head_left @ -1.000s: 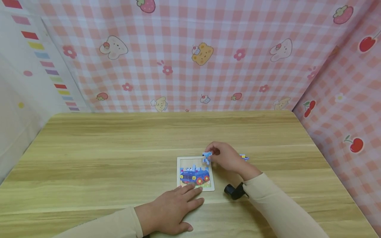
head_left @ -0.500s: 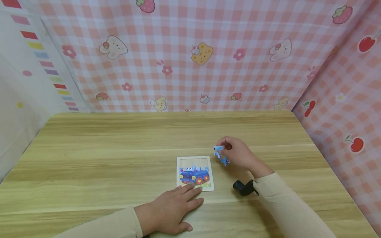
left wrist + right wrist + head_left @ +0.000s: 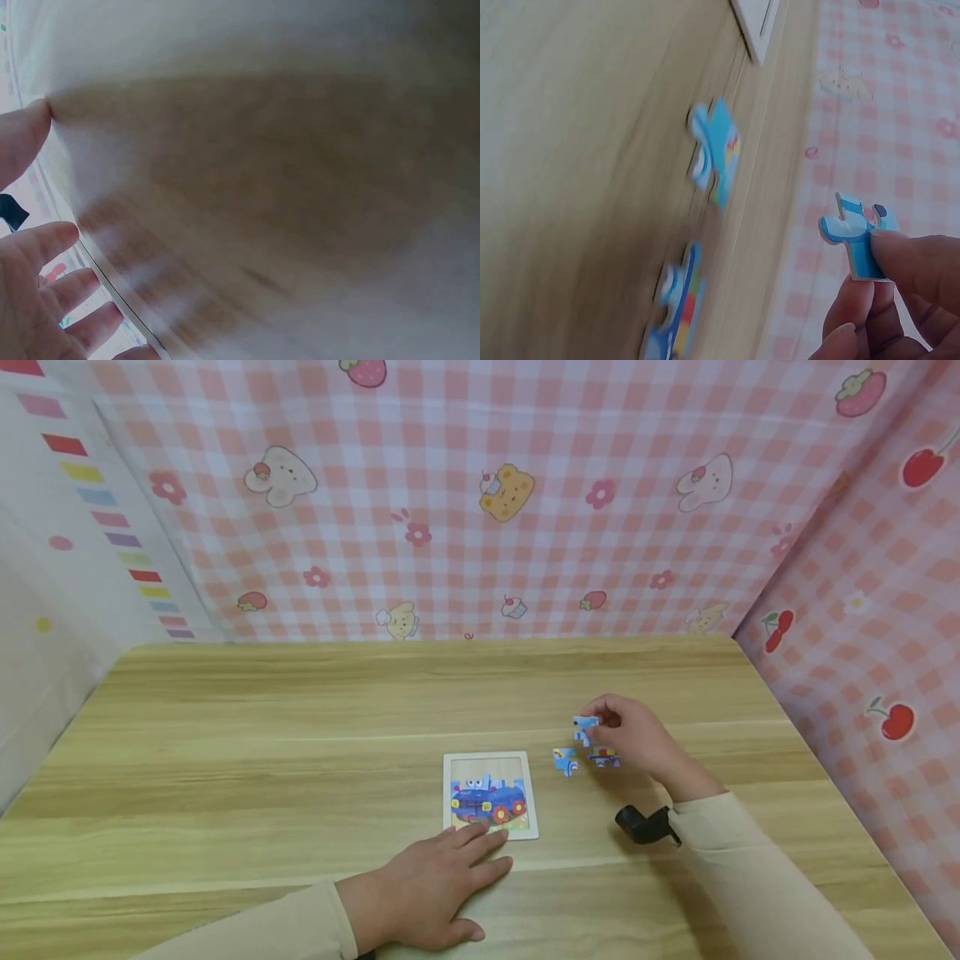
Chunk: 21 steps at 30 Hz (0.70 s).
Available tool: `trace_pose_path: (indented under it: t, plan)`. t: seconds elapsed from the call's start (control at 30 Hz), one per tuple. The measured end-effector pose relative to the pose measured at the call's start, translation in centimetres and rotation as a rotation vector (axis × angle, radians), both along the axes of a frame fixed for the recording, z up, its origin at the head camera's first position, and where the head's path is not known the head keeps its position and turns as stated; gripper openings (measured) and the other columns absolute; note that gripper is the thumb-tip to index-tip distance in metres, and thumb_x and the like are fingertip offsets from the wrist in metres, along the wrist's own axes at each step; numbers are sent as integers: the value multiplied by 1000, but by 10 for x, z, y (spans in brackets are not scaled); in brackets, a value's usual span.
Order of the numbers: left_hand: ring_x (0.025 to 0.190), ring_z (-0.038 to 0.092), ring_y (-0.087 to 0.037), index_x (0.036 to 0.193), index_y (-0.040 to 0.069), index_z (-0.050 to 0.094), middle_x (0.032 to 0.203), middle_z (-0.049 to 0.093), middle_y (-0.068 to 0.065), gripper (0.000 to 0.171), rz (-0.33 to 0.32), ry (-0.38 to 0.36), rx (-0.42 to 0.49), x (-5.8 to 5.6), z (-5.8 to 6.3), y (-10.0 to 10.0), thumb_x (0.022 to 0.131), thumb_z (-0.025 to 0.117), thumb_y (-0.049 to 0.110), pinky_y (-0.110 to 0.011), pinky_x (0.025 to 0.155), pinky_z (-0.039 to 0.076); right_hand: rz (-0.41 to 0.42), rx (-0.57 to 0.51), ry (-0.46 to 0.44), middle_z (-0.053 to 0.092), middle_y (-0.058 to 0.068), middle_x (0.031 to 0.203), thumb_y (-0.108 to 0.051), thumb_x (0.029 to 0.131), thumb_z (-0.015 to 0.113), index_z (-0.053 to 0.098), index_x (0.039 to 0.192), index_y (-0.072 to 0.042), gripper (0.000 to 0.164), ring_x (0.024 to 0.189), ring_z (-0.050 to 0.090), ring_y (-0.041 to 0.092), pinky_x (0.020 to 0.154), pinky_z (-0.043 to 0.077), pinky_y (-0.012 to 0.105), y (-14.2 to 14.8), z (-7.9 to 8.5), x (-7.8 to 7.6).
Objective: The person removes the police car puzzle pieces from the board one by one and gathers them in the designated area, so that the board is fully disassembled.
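Note:
A square puzzle tray with a pale frame lies on the table, its lower part filled with a blue truck picture and its upper part bare wood. My left hand lies flat with spread fingers over the tray's near edge. My right hand, right of the tray, pinches a light-blue puzzle piece between thumb and fingers above the table. Below it lie two loose pieces: a light-blue puzzle piece and a red, yellow and blue puzzle piece.
The wood-grain table meets a pink checked cloth at the back. A second checked cloth hangs along the right side. A black camera mount juts from the right wrist.
My right hand has moved right, from the tray's upper right corner to above the loose pieces, still pinching one piece. Another light-blue piece now lies on the table. The left hand stays put.

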<state>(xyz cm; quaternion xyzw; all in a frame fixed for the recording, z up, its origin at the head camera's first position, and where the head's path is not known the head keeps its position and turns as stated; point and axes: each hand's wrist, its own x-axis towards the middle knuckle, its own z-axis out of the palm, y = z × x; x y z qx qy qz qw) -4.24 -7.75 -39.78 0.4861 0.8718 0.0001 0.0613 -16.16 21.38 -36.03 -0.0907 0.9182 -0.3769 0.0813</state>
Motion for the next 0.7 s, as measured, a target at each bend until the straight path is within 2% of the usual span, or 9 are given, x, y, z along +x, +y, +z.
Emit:
trace_pose_path:
  t: [0.23, 0.6, 0.7]
  plan:
    - [138, 37, -26, 143, 18, 47, 150, 40, -6, 67, 5, -18, 7, 0, 0, 0, 88, 60, 54, -37, 106, 40, -33, 16, 8, 59, 13, 97, -6, 92, 59, 63, 111, 3, 21, 88, 52, 24, 74, 45, 31, 17, 0, 0]
    - [138, 37, -26, 143, 18, 47, 150, 40, -6, 67, 2, -19, 10, 0, 0, -1, 87, 60, 54, -37, 106, 40, -56, -5, -3, 62, 16, 101, -5, 91, 60, 63, 111, 5, 22, 96, 55, 27, 84, 45, 39, 40, -10, 3]
    - [137, 38, -26, 142, 18, 47, 150, 40, -7, 67, -1, -9, 13, 1, 0, -1, 87, 60, 54, -37, 105, 40, -65, -11, -26, 62, 16, 101, -5, 91, 61, 62, 111, 5, 22, 93, 54, 25, 79, 46, 36, 44, -13, 4]
